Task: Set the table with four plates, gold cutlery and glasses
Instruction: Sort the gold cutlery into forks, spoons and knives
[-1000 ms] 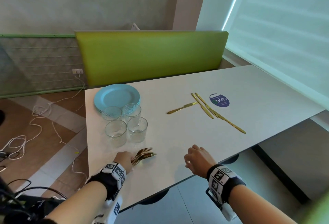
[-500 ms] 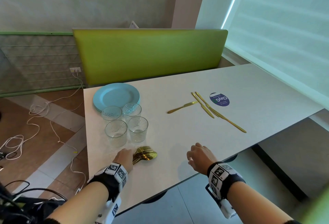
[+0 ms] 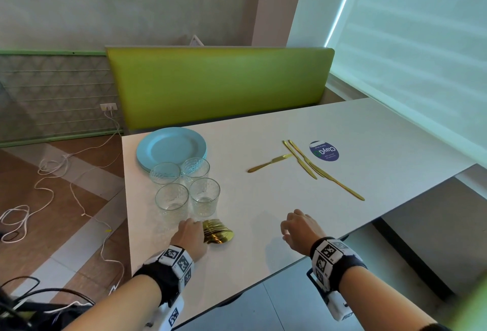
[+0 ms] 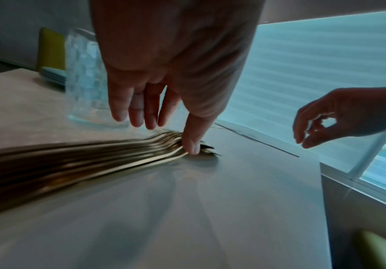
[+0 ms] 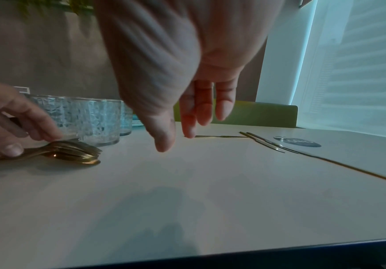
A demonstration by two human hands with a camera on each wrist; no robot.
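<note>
Plates [image 3: 171, 146], a blue stack, sit at the table's [image 3: 263, 212] far left corner with four glasses [image 3: 188, 188] clustered just in front, all unplaced, presumably staged there for handing out. Nearer the edge, the left hand [image 3: 190, 238] pins a bundle of gold spoons and forks [image 3: 218, 233] to the surface, thumb pressing the necks (likely to keep them together). Hovering empty, the right hand [image 3: 301, 229] has fingers loosely spread. Three gold knives [image 3: 311, 163] lie beside a round sticker [image 3: 324, 151].

The head view looks down and forward over the table [image 3: 290, 199] from its near edge. Both wrist views sit low, close to the tabletop, facing the far side; both seemingly share the glasses [image 5: 90, 120] and spoon bundle [image 4: 95, 154].
</note>
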